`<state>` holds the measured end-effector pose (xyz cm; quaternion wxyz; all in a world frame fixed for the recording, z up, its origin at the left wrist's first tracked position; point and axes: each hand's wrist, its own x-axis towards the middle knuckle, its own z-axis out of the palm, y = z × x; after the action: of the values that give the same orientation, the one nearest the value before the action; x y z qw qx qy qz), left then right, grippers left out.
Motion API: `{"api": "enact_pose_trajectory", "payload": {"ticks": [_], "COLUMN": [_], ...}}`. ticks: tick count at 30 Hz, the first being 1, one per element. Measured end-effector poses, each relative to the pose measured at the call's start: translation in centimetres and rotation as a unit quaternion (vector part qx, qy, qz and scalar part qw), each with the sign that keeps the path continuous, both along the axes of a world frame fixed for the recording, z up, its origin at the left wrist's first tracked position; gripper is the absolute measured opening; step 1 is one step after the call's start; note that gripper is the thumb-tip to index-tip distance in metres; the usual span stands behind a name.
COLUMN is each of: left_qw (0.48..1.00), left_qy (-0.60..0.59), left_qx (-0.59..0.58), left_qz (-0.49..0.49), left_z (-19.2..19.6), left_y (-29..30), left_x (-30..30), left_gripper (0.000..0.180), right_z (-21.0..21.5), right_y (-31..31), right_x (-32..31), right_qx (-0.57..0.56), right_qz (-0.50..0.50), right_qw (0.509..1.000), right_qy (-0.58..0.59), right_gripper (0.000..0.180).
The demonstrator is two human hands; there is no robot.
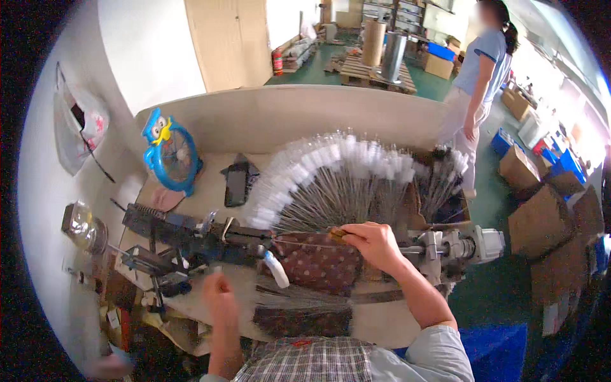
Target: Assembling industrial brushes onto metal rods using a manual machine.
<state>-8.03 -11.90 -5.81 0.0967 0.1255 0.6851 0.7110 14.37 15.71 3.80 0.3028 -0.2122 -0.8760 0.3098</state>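
Observation:
My right hand (374,243) pinches a small brown piece at the base of a fanned bundle of thin metal rods with white plastic tips (331,178). It rests over a brown dotted cloth pad (318,261). My left hand (218,294) is blurred, fingers curled, near the table's front edge beside a dark metal machine (191,237); I cannot tell whether it holds anything. A single white-tipped rod (277,268) lies between the machine and the pad. More thin rods (299,294) lie flat in front of me.
A blue owl-shaped fan (169,153) and a black phone (236,183) sit on the table's back left. A motor unit (464,247) stands at the right end. A person (478,83) stands beyond the table among cardboard boxes (541,219).

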Motion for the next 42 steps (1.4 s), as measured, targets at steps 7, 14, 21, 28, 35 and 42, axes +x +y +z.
{"api": "enact_pose_trajectory", "payload": {"ticks": [7, 14, 21, 28, 35, 42], "left_qw": [0.949, 0.937, 0.935, 0.948, 0.917, 0.933], "left_qy": [-0.200, -0.120, -0.147, -0.246, -0.323, -0.271], "left_qx": [0.113, 0.091, 0.099, 0.144, 0.154, 0.128], "left_qz": [-0.215, -0.315, -0.308, -0.142, -0.175, -0.197], "left_z": [5.1, 3.2, 2.6, 4.7, 4.8, 4.2], "left_y": [11.3, 14.6, 14.8, 12.6, 12.3, 11.6], "left_x": [10.1, 11.2, 10.8, 9.1, 8.0, 7.7], "left_gripper": [0.016, 0.017, 0.017, 0.016, 0.018, 0.022], "right_z": [1.1, 0.6, -0.2, 1.2, -0.5, 0.9], "right_y": [0.2, 0.5, 0.8, -0.8, -2.8, -3.4], "right_x": [0.2, 0.9, 1.0, -1.4, -8.2, -7.8], "right_qx": [-0.125, -0.230, -0.296, 0.051, 0.148, -0.018], "right_qz": [0.035, 0.062, 0.093, 0.091, 0.045, 0.084], "right_qw": [0.988, 0.967, 0.949, 0.992, 0.984, 0.990], "right_qy": [-0.083, -0.093, -0.060, -0.067, -0.091, -0.109], "right_gripper": [0.023, 0.024, 0.023, 0.017, 0.019, 0.021]}}
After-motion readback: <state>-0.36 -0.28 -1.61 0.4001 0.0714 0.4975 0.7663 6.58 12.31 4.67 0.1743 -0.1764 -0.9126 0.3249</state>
